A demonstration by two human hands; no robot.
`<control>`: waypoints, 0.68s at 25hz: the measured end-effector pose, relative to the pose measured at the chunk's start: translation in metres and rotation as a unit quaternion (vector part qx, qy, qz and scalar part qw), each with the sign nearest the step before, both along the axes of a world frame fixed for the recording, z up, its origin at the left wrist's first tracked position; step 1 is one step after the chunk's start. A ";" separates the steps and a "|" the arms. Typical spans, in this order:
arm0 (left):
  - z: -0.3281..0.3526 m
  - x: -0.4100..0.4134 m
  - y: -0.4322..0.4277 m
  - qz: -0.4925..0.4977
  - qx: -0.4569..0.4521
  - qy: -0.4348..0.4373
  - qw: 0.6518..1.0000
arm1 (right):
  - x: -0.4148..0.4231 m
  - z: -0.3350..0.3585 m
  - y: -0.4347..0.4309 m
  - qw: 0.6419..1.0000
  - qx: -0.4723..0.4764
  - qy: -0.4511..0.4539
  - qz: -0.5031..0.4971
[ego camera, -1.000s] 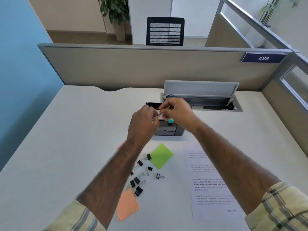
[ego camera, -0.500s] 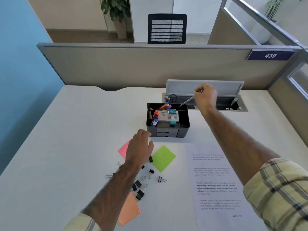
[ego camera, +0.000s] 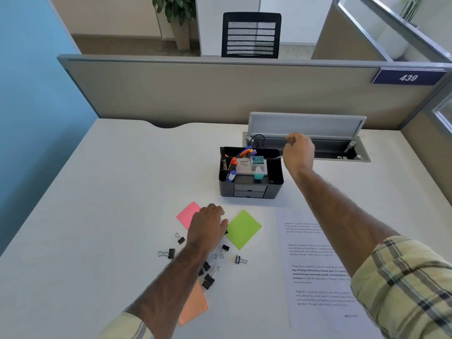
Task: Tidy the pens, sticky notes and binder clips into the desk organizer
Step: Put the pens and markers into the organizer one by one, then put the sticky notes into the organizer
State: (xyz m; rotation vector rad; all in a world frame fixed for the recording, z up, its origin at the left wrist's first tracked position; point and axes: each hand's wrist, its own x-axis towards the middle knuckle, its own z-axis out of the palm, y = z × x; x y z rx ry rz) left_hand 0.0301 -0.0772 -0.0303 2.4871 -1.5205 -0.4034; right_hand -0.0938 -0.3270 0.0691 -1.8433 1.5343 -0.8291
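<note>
The black desk organizer (ego camera: 252,190) stands mid-desk with coloured pens (ego camera: 247,151) and small boxes in its top compartments. My right hand (ego camera: 299,152) hovers at its right rear corner, fist closed on a thin silver pen (ego camera: 278,157) whose tip points at the organizer. My left hand (ego camera: 208,223) lies palm down on the desk, fingers curled over the pink sticky note (ego camera: 186,214), thumb beside a black binder clip (ego camera: 226,232). A green sticky note (ego camera: 244,228) lies to its right, an orange sticky note (ego camera: 193,305) near my forearm. Several binder clips (ego camera: 241,260) are scattered between them.
A printed sheet of paper (ego camera: 315,265) lies at the right under my right forearm. Behind the organizer an open cable tray (ego camera: 337,152) with a raised lid (ego camera: 305,125) is sunk into the desk. A grey partition (ego camera: 220,94) closes the far edge.
Both hands were together over the organizer. My left hand has dropped to the sticky notes and clips. My right hand swung right with the pen, then lowered beside the organizer.
</note>
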 end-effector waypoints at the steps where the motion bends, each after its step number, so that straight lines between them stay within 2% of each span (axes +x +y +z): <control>1: -0.001 -0.005 -0.004 -0.007 0.006 -0.011 1.000 | -0.002 0.004 0.010 0.999 -0.039 -0.009 -0.006; 4: -0.006 -0.023 -0.019 -0.032 0.058 -0.056 0.996 | -0.006 0.006 0.048 0.992 -0.110 -0.052 0.025; 6: -0.011 -0.033 -0.027 -0.038 0.086 -0.083 0.992 | -0.011 -0.011 0.079 0.991 -0.108 -0.043 0.068; 9: -0.015 -0.040 -0.035 -0.030 0.086 -0.106 0.990 | -0.022 -0.058 0.120 0.989 0.004 0.063 0.136; 12: -0.017 -0.041 -0.040 -0.018 0.081 -0.077 0.994 | -0.034 -0.098 0.139 0.951 0.114 0.216 0.191; 14: -0.017 -0.038 -0.041 -0.004 0.074 -0.049 0.996 | -0.038 -0.108 0.143 0.930 0.132 0.269 0.215; 17: -0.016 -0.033 -0.043 0.005 0.071 -0.040 0.997 | -0.035 -0.113 0.141 0.925 0.122 0.282 0.224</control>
